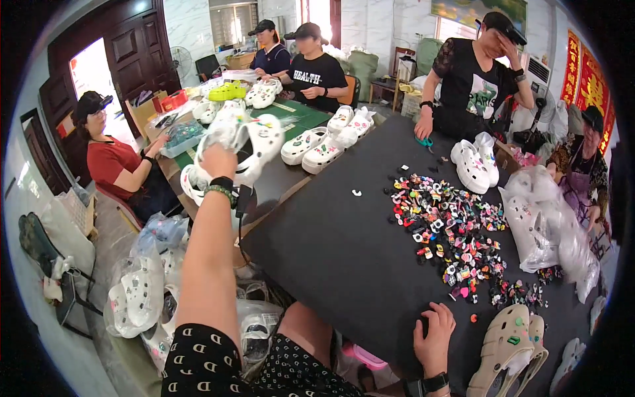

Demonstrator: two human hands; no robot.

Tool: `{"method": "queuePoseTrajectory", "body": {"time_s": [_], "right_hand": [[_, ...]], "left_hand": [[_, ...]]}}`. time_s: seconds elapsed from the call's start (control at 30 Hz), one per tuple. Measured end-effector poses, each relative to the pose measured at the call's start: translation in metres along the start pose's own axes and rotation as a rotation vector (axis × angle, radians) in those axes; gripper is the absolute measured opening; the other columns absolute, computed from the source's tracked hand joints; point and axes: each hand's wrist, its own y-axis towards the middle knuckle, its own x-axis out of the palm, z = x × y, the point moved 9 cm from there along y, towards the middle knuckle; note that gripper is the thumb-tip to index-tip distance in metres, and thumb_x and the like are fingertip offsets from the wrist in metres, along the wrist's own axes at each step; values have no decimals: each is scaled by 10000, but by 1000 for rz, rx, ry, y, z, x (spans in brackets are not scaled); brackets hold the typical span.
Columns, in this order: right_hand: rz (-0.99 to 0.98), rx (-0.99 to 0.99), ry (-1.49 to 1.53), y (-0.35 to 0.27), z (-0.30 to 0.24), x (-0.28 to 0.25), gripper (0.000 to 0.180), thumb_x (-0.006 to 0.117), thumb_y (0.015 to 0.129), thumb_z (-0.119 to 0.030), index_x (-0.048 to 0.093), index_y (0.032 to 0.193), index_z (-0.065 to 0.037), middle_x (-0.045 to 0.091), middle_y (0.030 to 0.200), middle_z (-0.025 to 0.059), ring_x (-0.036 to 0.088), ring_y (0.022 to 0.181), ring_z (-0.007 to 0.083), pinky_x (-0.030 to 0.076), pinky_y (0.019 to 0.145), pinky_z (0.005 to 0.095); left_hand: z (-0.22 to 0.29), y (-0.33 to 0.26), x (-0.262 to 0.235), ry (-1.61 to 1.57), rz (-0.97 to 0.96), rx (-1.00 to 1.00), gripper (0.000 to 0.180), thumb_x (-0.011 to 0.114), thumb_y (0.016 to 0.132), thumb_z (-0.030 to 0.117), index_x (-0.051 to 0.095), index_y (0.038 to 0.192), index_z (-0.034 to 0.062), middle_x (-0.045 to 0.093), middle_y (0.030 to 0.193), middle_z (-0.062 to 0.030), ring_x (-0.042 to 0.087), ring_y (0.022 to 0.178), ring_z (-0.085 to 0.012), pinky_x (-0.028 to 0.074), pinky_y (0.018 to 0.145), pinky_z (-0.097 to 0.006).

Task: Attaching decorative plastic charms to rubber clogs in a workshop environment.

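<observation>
With my left arm stretched out, my left hand is closed on a pair of white clogs above the far table's near edge. The clogs are smeared by motion and seem partly wrapped in clear plastic. Resting on the black table near its front edge, my right hand has its fingers apart and holds nothing. Just right of it stand beige clogs with green charms. Beyond it spreads a heap of small colourful shoe charms.
More white clogs stand on the green cutting mat and the black table's far side. Bagged clogs lie at the right, others by my left leg. Co-workers surround the tables; one person's hand touches teal scissors.
</observation>
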Motion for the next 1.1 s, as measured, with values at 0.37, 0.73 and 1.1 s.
{"method": "queuePoseTrajectory", "body": {"time_s": [0.37, 0.73, 1.1], "right_hand": [[30, -13, -23, -1, 0, -1, 258, 656, 782, -57, 555, 1019, -55, 525, 1241, 150, 433, 1259, 374, 312, 1051, 506], [168, -103, -19, -1, -1, -8, 258, 678, 791, -154, 619, 1029, -77, 581, 1215, 116, 498, 1204, 347, 381, 985, 502], [255, -152, 109, -11, 7, -4, 214, 561, 894, -142, 595, 1084, -49, 556, 1233, 133, 478, 1232, 323, 384, 1012, 478]], "left_hand": [[-50, -46, 94, -279, -293, 134, 787, 668, 816, 457, 484, 1308, -129, 497, 1281, -393, 426, 1239, -507, 329, 1077, -497], [101, -88, 23, -466, -222, 618, 334, 697, 804, 217, 665, 1060, 4, 642, 1102, -241, 576, 1062, -409, 450, 934, -466], [369, -481, -300, -1219, -854, 1524, 325, 729, 769, 112, 643, 1072, 36, 636, 1073, -160, 603, 1014, -341, 482, 882, -415]]}}
